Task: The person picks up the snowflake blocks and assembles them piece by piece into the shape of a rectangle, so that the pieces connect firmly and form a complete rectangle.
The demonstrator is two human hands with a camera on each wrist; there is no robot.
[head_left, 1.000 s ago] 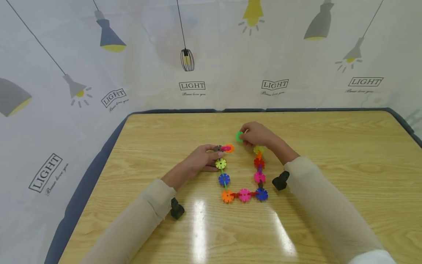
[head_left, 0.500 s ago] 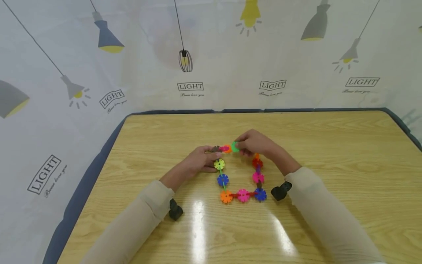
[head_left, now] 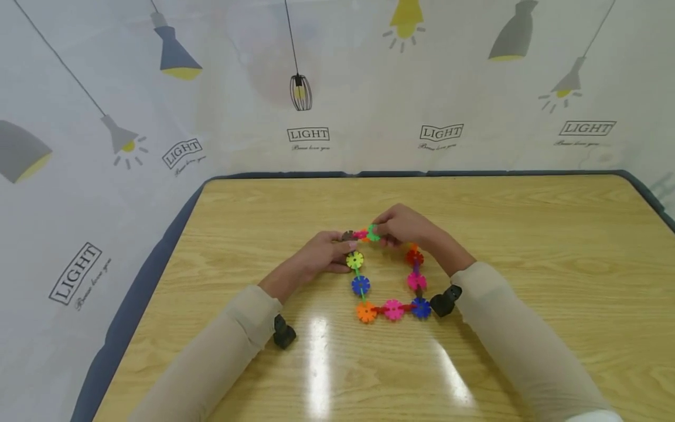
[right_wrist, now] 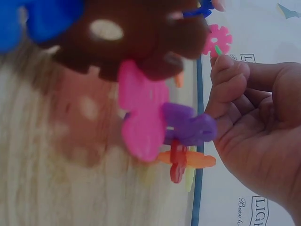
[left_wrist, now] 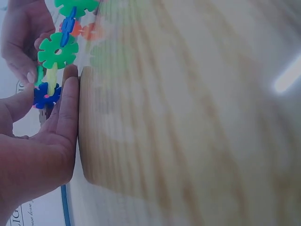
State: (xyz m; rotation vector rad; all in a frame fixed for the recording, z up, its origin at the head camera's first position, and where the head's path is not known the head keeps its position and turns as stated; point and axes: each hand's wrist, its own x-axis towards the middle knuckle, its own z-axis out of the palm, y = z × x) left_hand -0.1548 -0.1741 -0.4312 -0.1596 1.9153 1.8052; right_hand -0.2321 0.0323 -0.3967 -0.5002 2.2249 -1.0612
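Observation:
Toothed plastic snowflake discs are slotted into a chain, roughly a square, on the table. My left hand [head_left: 320, 257] holds a dark disc [head_left: 348, 236] at the far left corner, thumb over it. From there a pink disc [head_left: 361, 234] and an orange one lead right. A green snowflake disc [head_left: 373, 232] is pinched in my right hand [head_left: 407, 225] against the orange disc; whether they interlock I cannot tell. Down the left side run a yellow disc [head_left: 355, 260] and a blue disc [head_left: 361, 285]. The right hand hides the chain's far right end.
An orange disc [head_left: 366, 312], a pink disc [head_left: 393, 309] and a blue disc [head_left: 420, 308] form the near side. A red disc [head_left: 414, 258] lies on the right side. The wooden table [head_left: 554, 264] ends at a white wall cloth [head_left: 358, 149] printed with lamps.
My right hand has brought the green disc left and slightly nearer, from apart to against the orange disc. The left hand has kept its hold on the dark disc.

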